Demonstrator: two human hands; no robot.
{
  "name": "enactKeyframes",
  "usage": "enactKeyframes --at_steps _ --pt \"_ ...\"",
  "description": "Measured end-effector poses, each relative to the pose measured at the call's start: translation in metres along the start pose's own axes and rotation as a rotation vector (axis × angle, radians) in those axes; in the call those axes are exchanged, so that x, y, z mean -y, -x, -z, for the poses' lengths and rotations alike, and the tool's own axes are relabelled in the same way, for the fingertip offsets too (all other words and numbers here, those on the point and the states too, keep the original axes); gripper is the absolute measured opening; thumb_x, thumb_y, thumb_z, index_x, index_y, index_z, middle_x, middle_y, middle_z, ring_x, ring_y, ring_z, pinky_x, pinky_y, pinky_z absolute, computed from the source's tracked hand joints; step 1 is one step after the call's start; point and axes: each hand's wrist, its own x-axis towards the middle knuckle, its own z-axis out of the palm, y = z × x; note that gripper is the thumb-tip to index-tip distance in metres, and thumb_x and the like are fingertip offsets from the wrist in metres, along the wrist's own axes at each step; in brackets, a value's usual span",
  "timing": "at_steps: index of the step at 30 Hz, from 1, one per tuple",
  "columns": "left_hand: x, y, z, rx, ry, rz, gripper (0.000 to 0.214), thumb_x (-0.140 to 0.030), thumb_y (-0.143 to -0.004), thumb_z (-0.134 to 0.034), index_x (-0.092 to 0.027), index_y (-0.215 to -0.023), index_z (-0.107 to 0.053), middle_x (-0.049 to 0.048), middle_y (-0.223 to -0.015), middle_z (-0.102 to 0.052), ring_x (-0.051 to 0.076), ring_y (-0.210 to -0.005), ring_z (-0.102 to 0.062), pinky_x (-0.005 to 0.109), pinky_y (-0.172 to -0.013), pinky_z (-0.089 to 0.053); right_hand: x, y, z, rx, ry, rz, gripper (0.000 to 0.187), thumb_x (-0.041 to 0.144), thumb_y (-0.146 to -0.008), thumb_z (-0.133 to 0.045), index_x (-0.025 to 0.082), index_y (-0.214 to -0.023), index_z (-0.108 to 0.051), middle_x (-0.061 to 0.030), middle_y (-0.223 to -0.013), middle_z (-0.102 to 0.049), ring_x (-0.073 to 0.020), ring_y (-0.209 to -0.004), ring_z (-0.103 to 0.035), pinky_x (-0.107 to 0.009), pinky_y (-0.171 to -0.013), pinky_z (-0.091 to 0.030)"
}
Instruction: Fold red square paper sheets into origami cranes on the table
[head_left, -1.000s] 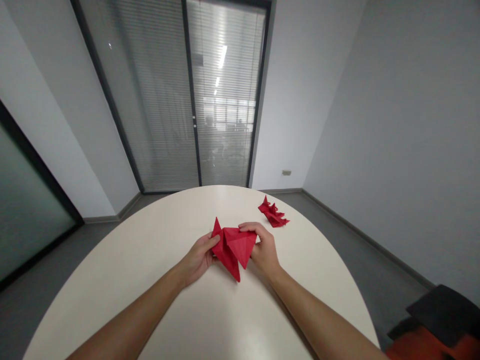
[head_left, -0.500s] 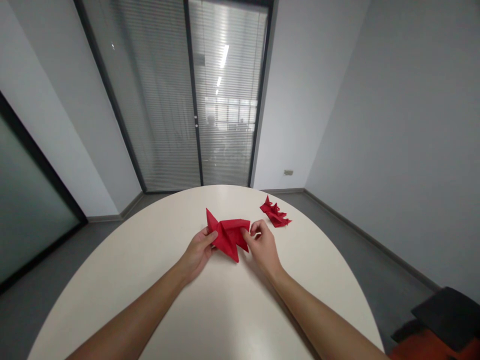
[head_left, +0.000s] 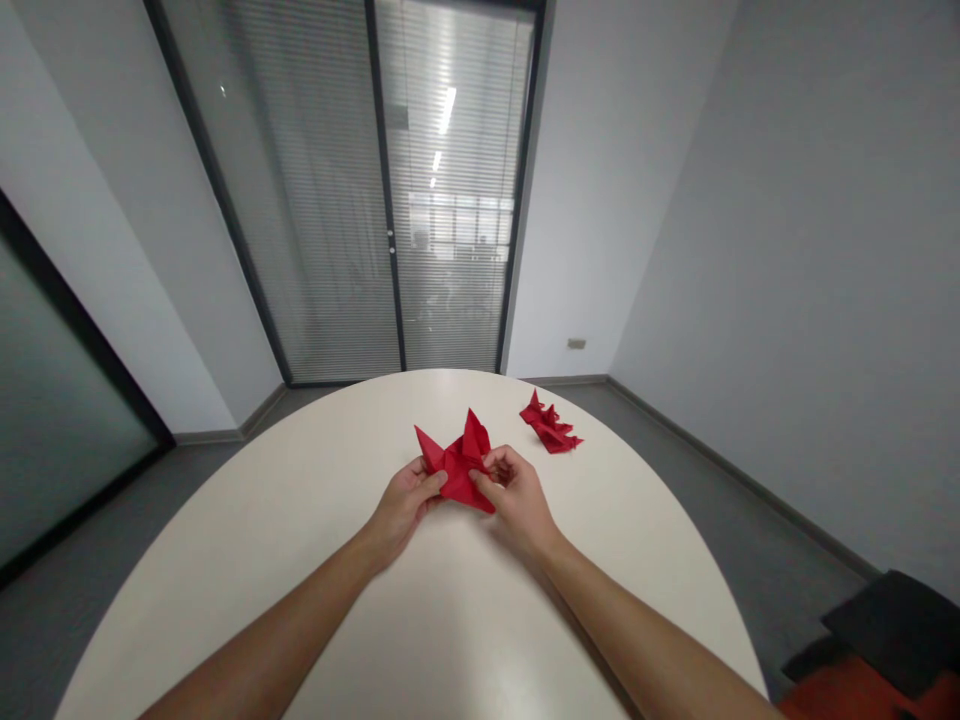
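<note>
Between my two hands is a piece of folded red paper [head_left: 459, 468] with pointed flaps, two of them standing up at its far side. My left hand [head_left: 409, 497] grips its left side, thumb on top and fingers underneath. At the right side, my right hand [head_left: 516, 492] pinches the paper with its thumb on the near face. Some right fingertips are hidden behind the folds. Farther off to the right lies another folded red paper shape [head_left: 551, 428] with several points, touched by neither hand.
The round white table [head_left: 300, 560] spreads under my forearms. Beyond its far edge stands a glass partition with blinds [head_left: 454, 280]. A black and orange-red object [head_left: 885, 640], perhaps a chair, is at the lower right.
The right part of the held paper has changed from a flap stretched sideways to a point standing up. My right hand has shifted slightly left and now pinches the paper's right side.
</note>
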Motion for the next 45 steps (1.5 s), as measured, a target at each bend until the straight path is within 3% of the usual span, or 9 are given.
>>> enactKeyframes --at_steps 9,14,17,22,27,32,38,41,45 --pt "0.003 -0.002 0.004 -0.016 -0.004 -0.008 0.036 -0.034 -0.08 -0.08 -0.014 -0.107 -0.067 0.0129 -0.111 -0.073 0.024 -0.098 -0.069 0.035 -0.086 -0.054 0.002 -0.005 0.002 0.088 -0.239 -0.116 0.045 0.041 -0.068 -0.085 0.023 -0.099 -0.058 -0.0039 -0.095 -0.072 -0.0221 -0.086 -0.069 -0.037 -0.079 -0.058" --pt "-0.002 0.0 0.002 -0.036 0.041 -0.029 0.038 -0.033 -0.078 -0.082 -0.014 -0.106 -0.067 0.0131 -0.112 -0.073 0.025 -0.102 -0.069 0.037 -0.09 -0.054 0.003 -0.004 0.001 0.091 -0.349 -0.178 0.036 0.042 -0.071 -0.084 0.02 -0.091 -0.063 -0.0042 -0.089 -0.074 -0.022 -0.082 -0.07 -0.038 -0.081 -0.057" --pt "-0.004 -0.001 0.002 -0.082 0.048 -0.048 0.044 -0.035 -0.076 -0.083 -0.013 -0.11 -0.068 0.014 -0.113 -0.073 0.028 -0.105 -0.068 0.038 -0.09 -0.054 0.005 -0.003 0.0 0.091 -0.414 -0.196 0.037 0.039 -0.072 -0.085 0.019 -0.097 -0.067 -0.0057 -0.097 -0.076 -0.0237 -0.09 -0.071 -0.039 -0.088 -0.056" --pt "-0.004 -0.002 0.001 -0.131 0.039 -0.1 0.049 -0.039 -0.078 -0.081 -0.014 -0.117 -0.067 0.0143 -0.116 -0.072 0.03 -0.109 -0.067 0.039 -0.089 -0.055 0.009 0.0 -0.002 0.025 -0.561 -0.236 0.032 0.036 -0.074 -0.082 0.02 -0.099 -0.071 -0.0056 -0.103 -0.077 -0.0257 -0.096 -0.07 -0.041 -0.097 -0.051" --pt "-0.008 0.0 0.0 -0.137 0.07 -0.119 0.048 -0.04 -0.078 -0.081 -0.014 -0.117 -0.067 0.014 -0.118 -0.072 0.029 -0.11 -0.067 0.038 -0.091 -0.055 0.015 0.0 -0.002 -0.042 -0.628 -0.245 0.028 0.03 -0.072 -0.079 0.021 -0.097 -0.072 -0.0051 -0.102 -0.077 -0.0276 -0.097 -0.069 -0.041 -0.094 -0.052" --pt "-0.013 0.0 0.005 -0.136 0.163 -0.106 0.04 -0.03 -0.078 -0.079 -0.015 -0.113 -0.068 0.0112 -0.115 -0.074 0.028 -0.108 -0.068 0.037 -0.092 -0.055 0.016 0.0 -0.003 -0.081 -0.624 -0.282 0.031 0.028 -0.073 -0.077 0.021 -0.102 -0.068 -0.0043 -0.1 -0.077 -0.0246 -0.088 -0.069 -0.035 -0.079 -0.055" --pt "-0.019 -0.003 0.014 -0.245 0.361 -0.059 0.024 -0.009 -0.063 -0.068 -0.014 -0.086 -0.069 0.0057 -0.089 -0.076 0.023 -0.091 -0.071 0.033 -0.087 -0.057 0.004 -0.005 -0.001 -0.119 -0.534 -0.302 0.029 0.025 -0.071 -0.07 0.021 -0.1 -0.064 -0.0016 -0.092 -0.076 -0.0205 -0.079 -0.068 -0.03 -0.071 -0.053" --pt "-0.03 -0.002 0.017 -0.246 0.483 -0.027 0.014 -0.017 -0.073 -0.067 -0.014 -0.087 -0.068 0.0051 -0.085 -0.073 0.019 -0.084 -0.071 0.028 -0.081 -0.058 0.001 -0.009 0.003 -0.135 -0.461 -0.279 0.03 0.023 -0.068 -0.066 0.021 -0.098 -0.063 -0.001 -0.091 -0.076 -0.0216 -0.08 -0.069 -0.031 -0.072 -0.053" --pt "-0.039 -0.001 0.018 -0.083 0.502 0.093 0.034 -0.038 -0.088 -0.062 -0.014 -0.113 -0.064 0.0131 -0.11 -0.072 0.025 -0.098 -0.071 0.038 -0.085 -0.06 -0.001 -0.013 0.013 -0.125 -0.351 -0.288 0.033 0.027 -0.073 -0.062 0.022 -0.105 -0.062 -0.0018 -0.092 -0.075 -0.0241 -0.08 -0.07 -0.036 -0.073 -0.055"
